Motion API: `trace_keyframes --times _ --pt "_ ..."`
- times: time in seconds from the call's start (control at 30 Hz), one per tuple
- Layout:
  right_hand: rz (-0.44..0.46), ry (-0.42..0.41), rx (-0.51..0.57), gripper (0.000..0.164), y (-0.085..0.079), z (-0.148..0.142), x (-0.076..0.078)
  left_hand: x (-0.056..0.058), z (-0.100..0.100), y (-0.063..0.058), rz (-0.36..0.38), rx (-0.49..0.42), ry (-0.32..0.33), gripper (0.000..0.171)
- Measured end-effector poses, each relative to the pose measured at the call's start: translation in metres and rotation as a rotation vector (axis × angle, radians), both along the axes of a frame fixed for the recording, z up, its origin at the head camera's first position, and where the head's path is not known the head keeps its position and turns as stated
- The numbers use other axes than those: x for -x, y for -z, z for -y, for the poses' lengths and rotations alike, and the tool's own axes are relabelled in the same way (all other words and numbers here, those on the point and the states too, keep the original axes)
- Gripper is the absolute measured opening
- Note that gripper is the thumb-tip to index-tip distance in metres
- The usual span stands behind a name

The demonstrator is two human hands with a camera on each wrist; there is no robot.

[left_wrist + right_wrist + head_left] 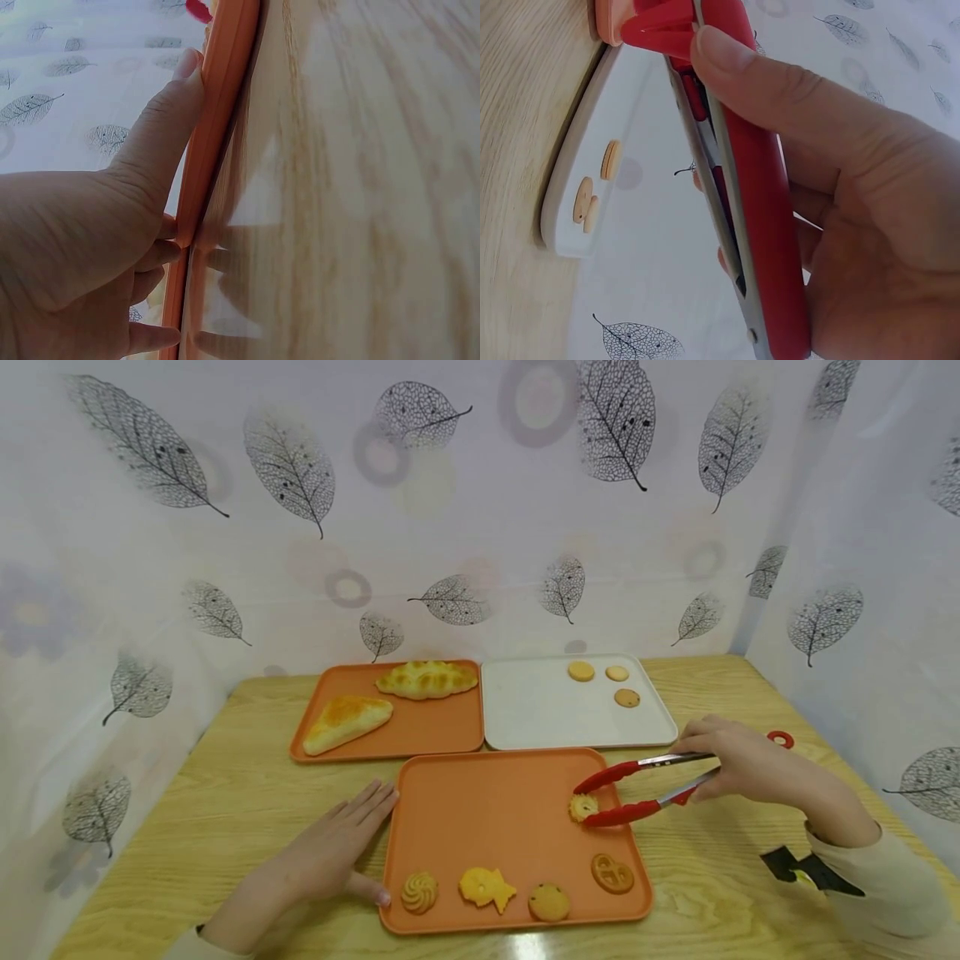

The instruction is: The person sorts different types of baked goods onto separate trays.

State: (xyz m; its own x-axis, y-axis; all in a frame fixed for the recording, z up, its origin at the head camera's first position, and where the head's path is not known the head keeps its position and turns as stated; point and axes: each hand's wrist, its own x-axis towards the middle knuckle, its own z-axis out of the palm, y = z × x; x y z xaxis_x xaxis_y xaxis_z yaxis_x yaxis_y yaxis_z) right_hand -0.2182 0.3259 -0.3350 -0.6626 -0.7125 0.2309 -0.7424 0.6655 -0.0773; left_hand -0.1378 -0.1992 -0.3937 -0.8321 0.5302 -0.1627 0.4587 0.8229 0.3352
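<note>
Tongs [633, 812] gripped in your right hand [738, 762], the nearer, point left, tips astride the scalloped cookie [581, 807]; your left hand [326, 850], fingers extended, touches the near tray [495, 814] at left.

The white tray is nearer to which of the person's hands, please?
The right hand grips tongs by the right front corner of the white tray; the left hand is farther off, touching the front orange tray.

- Here's the left hand [318, 852], palm down, fingers [363, 814] stretched forward, thumb [367, 887] spread wide!
- And the right hand [738, 762], fingers and thumb curled in a grip, wrist [832, 802] angled in from lower right!
</note>
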Motion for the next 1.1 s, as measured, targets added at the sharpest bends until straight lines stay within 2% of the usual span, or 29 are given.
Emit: trace_keyframes --times 0.43,0.87,1.1 --pt "-0.277 0.026 0.112 0.056 0.004 0.0 0.01 -0.001 -0.001 0.002 0.001 0.004 -0.003 0.125" --pt "-0.383 0.224 0.134 0.056 0.015 -0.002 0.019 -0.004 -0.001 0.001 0.003 0.0 -0.001 0.124" --pt "-0.404 0.303 0.127 0.056 0.023 -0.005 0.032 -0.006 -0.002 0.002 -0.024 0.007 0.0 0.124"
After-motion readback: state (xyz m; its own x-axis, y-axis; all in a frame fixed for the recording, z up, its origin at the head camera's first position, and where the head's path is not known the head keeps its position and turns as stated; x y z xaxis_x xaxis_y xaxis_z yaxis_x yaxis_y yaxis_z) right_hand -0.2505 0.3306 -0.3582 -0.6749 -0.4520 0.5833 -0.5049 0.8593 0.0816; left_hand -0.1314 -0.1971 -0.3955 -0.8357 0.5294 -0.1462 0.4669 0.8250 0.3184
